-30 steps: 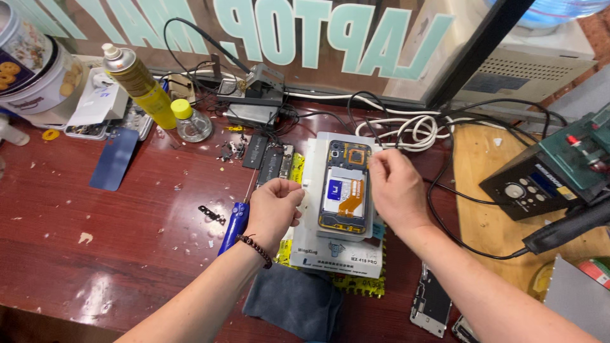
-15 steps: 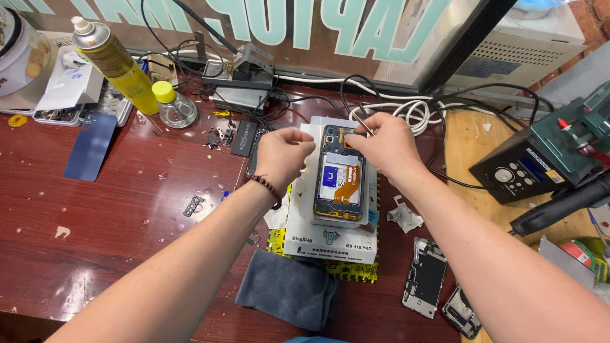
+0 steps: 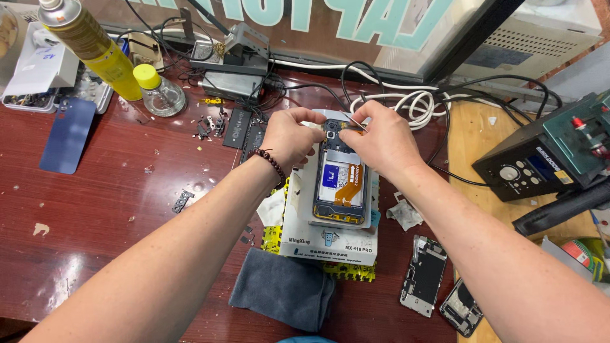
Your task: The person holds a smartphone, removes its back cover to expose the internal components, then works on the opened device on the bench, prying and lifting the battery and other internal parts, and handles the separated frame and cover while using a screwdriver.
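Gripping opened phone [image 3: 341,181] top edge, both hands

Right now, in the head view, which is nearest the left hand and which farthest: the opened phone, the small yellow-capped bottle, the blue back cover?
From the left hand:
1. Opened phone, touching it, just right.
2. Yellow-capped bottle, up-left.
3. Blue back cover, far left.

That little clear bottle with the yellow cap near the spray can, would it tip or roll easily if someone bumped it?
The small bottle looks squat and wide at the base, so it probably resists tipping. It appears to be clear and nearly empty, so likely light and easy to slide on the glossy red table. If knocked flat, its round body would probably roll toward the spray can.
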